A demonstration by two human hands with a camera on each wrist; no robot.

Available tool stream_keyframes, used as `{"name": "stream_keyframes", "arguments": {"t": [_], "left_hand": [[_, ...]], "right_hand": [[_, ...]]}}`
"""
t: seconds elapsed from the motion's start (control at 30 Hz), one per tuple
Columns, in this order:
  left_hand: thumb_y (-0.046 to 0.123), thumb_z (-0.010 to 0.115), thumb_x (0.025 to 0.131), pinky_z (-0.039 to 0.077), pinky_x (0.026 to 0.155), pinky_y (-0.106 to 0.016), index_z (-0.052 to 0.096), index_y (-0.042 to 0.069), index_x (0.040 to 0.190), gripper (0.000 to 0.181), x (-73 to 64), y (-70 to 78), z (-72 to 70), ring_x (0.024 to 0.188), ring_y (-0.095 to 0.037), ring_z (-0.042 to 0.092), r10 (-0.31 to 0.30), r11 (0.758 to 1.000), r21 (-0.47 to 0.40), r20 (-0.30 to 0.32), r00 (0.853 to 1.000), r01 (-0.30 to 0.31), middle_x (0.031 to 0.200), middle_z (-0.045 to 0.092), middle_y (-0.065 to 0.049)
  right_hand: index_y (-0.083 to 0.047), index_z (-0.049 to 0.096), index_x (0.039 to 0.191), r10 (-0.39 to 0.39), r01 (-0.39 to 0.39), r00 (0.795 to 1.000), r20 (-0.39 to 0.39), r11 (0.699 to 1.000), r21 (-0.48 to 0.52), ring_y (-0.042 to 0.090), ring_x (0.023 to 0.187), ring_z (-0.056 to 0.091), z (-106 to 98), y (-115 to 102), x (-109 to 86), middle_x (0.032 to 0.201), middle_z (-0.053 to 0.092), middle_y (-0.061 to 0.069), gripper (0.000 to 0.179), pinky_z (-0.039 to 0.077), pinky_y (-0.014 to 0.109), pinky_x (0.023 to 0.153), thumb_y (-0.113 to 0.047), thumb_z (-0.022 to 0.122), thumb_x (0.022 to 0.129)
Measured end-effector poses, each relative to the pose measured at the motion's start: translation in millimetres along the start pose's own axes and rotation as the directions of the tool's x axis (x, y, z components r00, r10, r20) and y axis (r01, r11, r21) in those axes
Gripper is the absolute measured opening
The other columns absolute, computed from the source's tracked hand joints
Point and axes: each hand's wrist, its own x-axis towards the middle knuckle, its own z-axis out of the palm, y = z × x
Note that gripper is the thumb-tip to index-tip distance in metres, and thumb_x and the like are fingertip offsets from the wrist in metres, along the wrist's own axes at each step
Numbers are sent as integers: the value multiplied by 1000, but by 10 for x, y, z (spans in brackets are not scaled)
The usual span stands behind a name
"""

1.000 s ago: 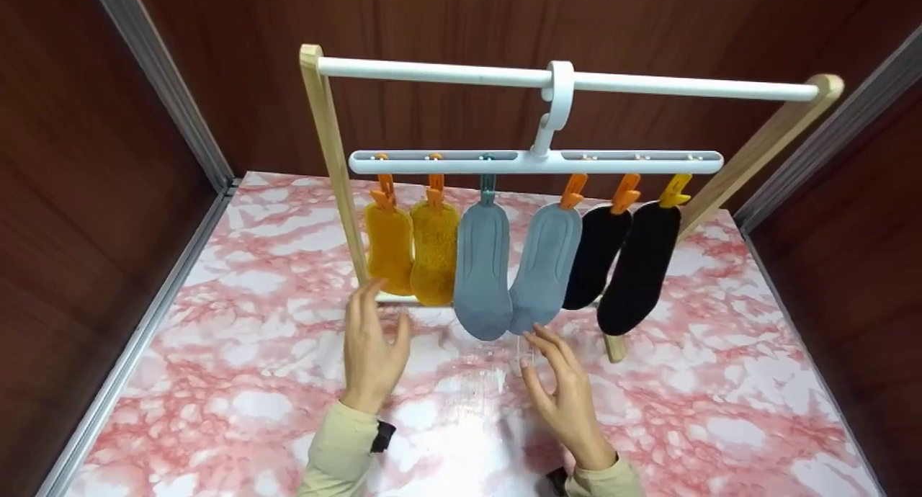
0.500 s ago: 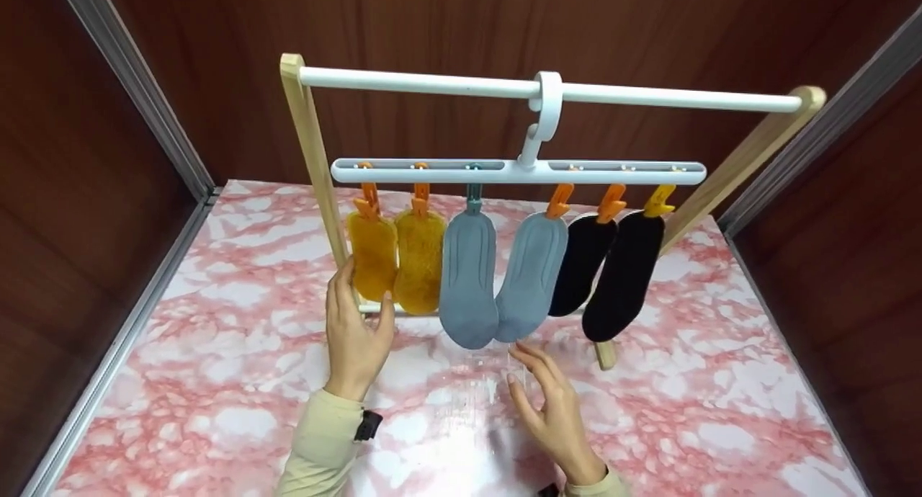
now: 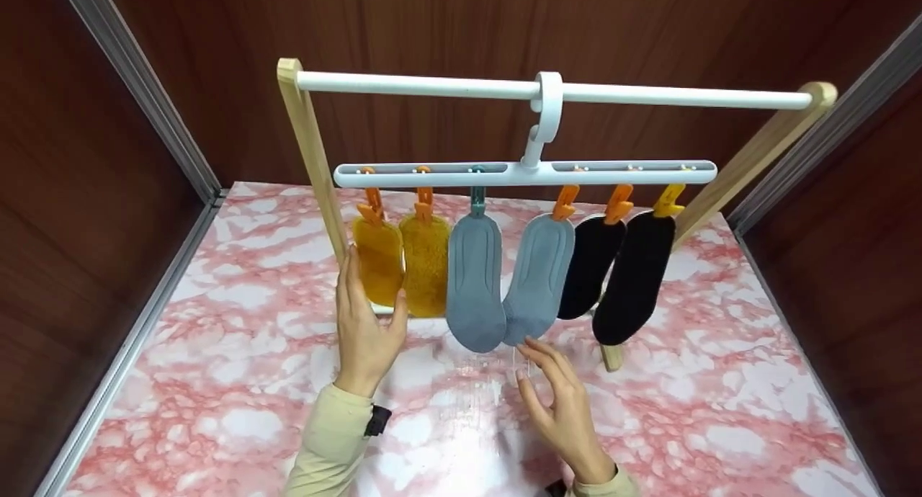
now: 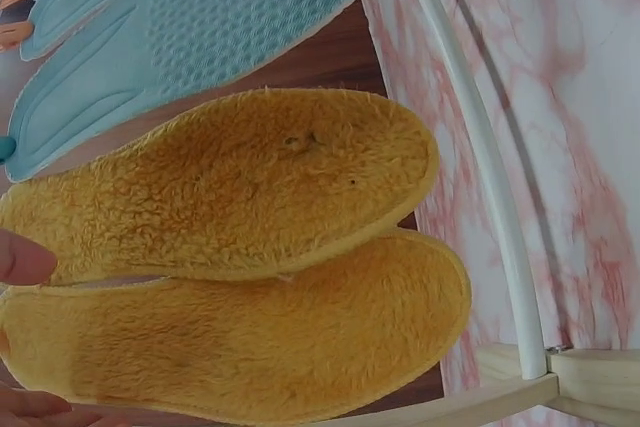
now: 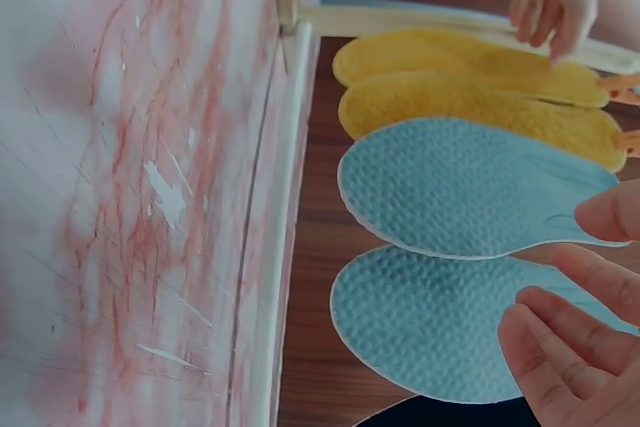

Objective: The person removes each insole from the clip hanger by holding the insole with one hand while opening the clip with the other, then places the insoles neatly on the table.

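My left hand (image 3: 366,338) is raised at the leftmost yellow insole (image 3: 379,266), its straight fingers along the outer edge and its thumb at the lower inner edge. A second fuzzy yellow insole (image 4: 250,182) hangs beside that one. My right hand (image 3: 565,407) hovers under the right grey-blue insole (image 3: 540,274), fingers loosely bent, fingertips right at its lower end. In the right wrist view, its fingers (image 5: 570,342) overlap the dimpled blue insoles. The left grey-blue insole (image 3: 474,281) hangs between the hands, touched by neither.
Two black insoles (image 3: 637,281) hang on the right. Orange, green and yellow clothespins (image 3: 477,198) clip the insoles to a white hanger (image 3: 526,174). It hooks over the white rod (image 3: 432,85) of a wooden stand (image 3: 313,144) on a pink marbled table (image 3: 238,382).
My left hand has moved up from below the yellow insoles to the leftmost one, fingers now alongside it. The right hand stays below the grey-blue insole with little movement.
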Motion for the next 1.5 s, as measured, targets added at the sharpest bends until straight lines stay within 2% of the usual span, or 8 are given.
{"name": "stream_keyframes", "arguments": {"t": [0.37, 0.5, 0.67, 0.87, 1.17, 1.3, 1.5], "left_hand": [[12, 67, 84, 24, 114, -50, 20, -9, 146, 81, 84, -21, 23, 139, -38, 30, -3, 1000, -14, 4, 1000, 3, 152, 26, -26], [12, 68, 84, 26, 113, -50, 22, -9, 146, 80, 112, -18, 21, 137, -38, 32, -6, 1000, -21, -14, 1000, 6, 150, 28, -27], [11, 68, 83, 32, 109, -51, 27, -10, 142, 75, 110, -19, 19, 129, -38, 40, -6, 999, -38, -42, 999, 4, 140, 38, -27], [5, 64, 86, 39, 103, -49, 33, -10, 139, 63, 103, -25, 6, 118, -36, 47, -46, 997, -63, -48, 998, 43, 126, 45, -26], [2, 54, 94, 45, 94, -49, 44, -11, 125, 35, 93, -46, -25, 105, -37, 52, -101, 989, -112, -28, 995, 97, 113, 46, -24], [-1, 52, 93, 45, 89, -49, 49, -11, 116, 25, 88, -66, -18, 100, -36, 54, -101, 986, -136, -38, 994, 95, 109, 47, -23], [-1, 51, 94, 44, 85, -47, 50, -9, 113, 20, 80, -67, -10, 96, -33, 52, -109, 986, -133, -59, 992, 100, 106, 47, -21]], "right_hand": [[-2, 66, 114, -17, 17, 1000, 16, 1000, 5, 28, 113, 58, 10, 5, -9, 121, 63, 16, 34, 35, 18, 106, 2, 68, 81], [-3, 66, 114, -26, 26, 1000, 8, 1000, -12, 27, 113, 59, 19, 1, 7, 121, 64, 15, 34, 35, 19, 106, 2, 68, 80], [-2, 66, 114, -16, 16, 1000, 11, 1000, -12, 27, 112, 59, 20, -12, 9, 120, 64, 15, 35, 37, 21, 104, 3, 69, 79], [-4, 66, 115, -17, 17, 1000, 17, 1000, -14, 25, 110, 60, 32, -7, 2, 121, 64, 12, 35, 41, 20, 99, 2, 69, 80], [-4, 66, 115, -11, 11, 1000, 19, 1000, -3, 26, 113, 58, 25, -24, -14, 121, 63, 13, 35, 35, 17, 104, 2, 68, 81], [-5, 67, 114, -26, 26, 1000, 15, 1000, -16, 25, 112, 59, 29, -26, -22, 121, 64, 11, 35, 37, 17, 103, 1, 69, 80], [-6, 67, 115, -42, 42, 999, 17, 999, -18, 24, 111, 61, 32, -56, 14, 120, 64, 11, 39, 42, 21, 99, 4, 71, 78]]}}
